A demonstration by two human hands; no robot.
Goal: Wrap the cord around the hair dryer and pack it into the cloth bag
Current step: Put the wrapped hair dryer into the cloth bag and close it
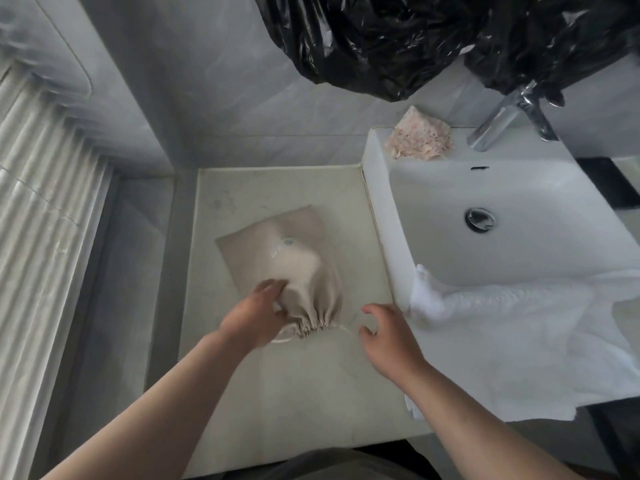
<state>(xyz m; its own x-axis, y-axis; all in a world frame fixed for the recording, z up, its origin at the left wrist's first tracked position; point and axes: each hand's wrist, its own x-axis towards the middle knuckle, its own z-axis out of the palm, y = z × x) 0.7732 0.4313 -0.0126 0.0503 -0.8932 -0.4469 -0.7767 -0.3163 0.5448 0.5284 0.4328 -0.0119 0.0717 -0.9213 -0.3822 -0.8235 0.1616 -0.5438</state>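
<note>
A beige cloth bag point(291, 258) lies on the pale counter point(277, 382), bulging, with its mouth gathered shut by a white drawstring point(346, 329). The hair dryer and its cord are hidden; whatever fills the bag cannot be seen. My left hand point(256, 317) rests against the bag's left side near the gathered mouth, fingers wrapped on the cloth. My right hand point(384, 337) hovers just right of the mouth, fingers spread and curled, close to the thin drawstring end but not clearly holding it.
A white sink point(519, 244) with a chrome tap point(502, 119) adjoins the counter on the right. A white towel point(519, 334) drapes over its front edge. A pinkish cloth point(422, 136) sits on the sink's back corner. A black plastic bag point(415, 36) hangs above.
</note>
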